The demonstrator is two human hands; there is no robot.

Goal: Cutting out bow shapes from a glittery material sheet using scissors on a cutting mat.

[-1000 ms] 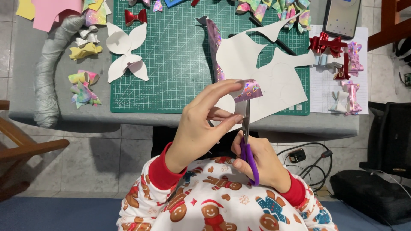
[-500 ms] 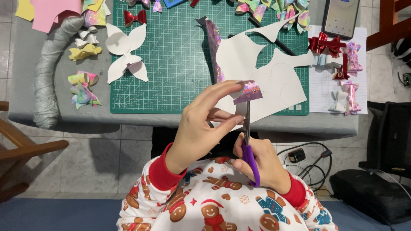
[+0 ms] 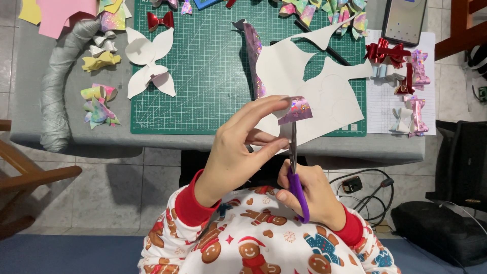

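My left hand (image 3: 243, 147) pinches a small shiny holographic pink strip (image 3: 297, 110) between thumb and fingers, held up in front of the table edge. My right hand (image 3: 314, 195) grips purple-handled scissors (image 3: 297, 177), blades pointing up and meeting the strip's lower edge. Both hands are over my lap, just short of the green cutting mat (image 3: 213, 66). On the mat behind the strip lies a large white cut-out sheet (image 3: 324, 86) with a holographic edge.
White butterfly-shaped cut-outs (image 3: 148, 66) lie on the mat's left. Finished bows sit at the left (image 3: 99, 104) and right (image 3: 401, 76). A phone (image 3: 404, 20) lies top right, a grey roll (image 3: 58, 96) at the left. Cables and a black bag are on the floor.
The hands, strip and scissors keep almost the same pose; only a slight shift of the strip against the blades shows.
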